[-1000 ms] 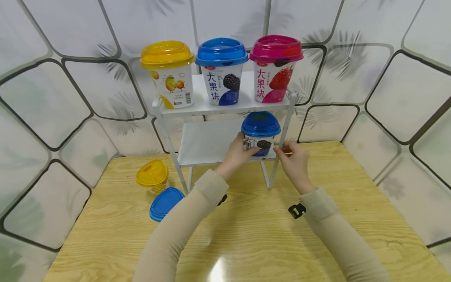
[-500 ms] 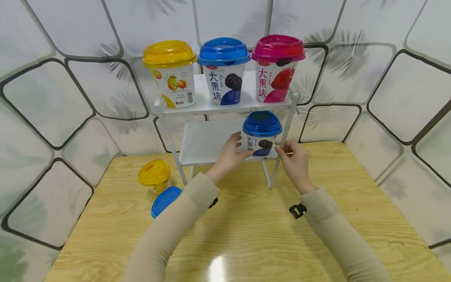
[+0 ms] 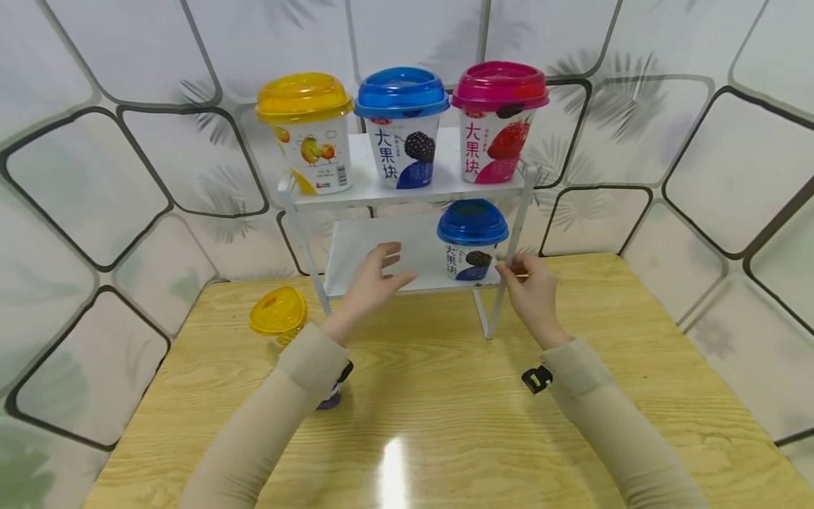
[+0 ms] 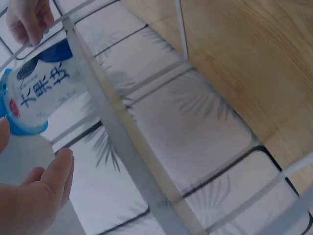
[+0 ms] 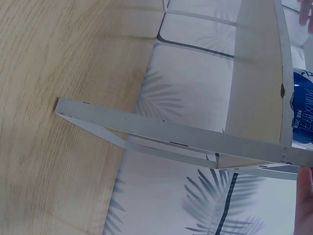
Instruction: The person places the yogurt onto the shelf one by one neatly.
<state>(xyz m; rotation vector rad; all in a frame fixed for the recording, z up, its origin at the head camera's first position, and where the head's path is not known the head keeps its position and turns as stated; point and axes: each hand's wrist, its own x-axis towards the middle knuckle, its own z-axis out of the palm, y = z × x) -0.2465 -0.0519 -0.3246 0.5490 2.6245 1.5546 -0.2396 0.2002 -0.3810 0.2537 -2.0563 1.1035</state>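
Note:
A blue-lidded yogurt cup [image 3: 472,240] with a blackberry print stands upright at the right end of the white rack's [image 3: 407,200] lower shelf. My left hand [image 3: 369,283] hangs in front of that shelf, left of the cup and apart from it, thumb and fingers spread; the left wrist view shows its fingers [image 4: 56,178] holding nothing. My right hand [image 3: 533,293] pinches the rack's right leg beside the cup. On the upper shelf stand a yellow-lidded cup [image 3: 311,134], a blue-lidded cup [image 3: 407,134] and a pink-lidded cup [image 3: 499,127].
A yellow-lidded cup [image 3: 278,314] stands on the wooden table [image 3: 445,396] left of the rack. My left sleeve [image 3: 273,410] hides most of another cup, with only its dark base [image 3: 329,399] showing. A patterned backdrop [image 3: 636,134] encloses the back and sides.
My left hand has let go of the blue-lidded cup on the lower shelf and moved left, away from it. The cup has stayed on the shelf, and my right hand has kept its place.

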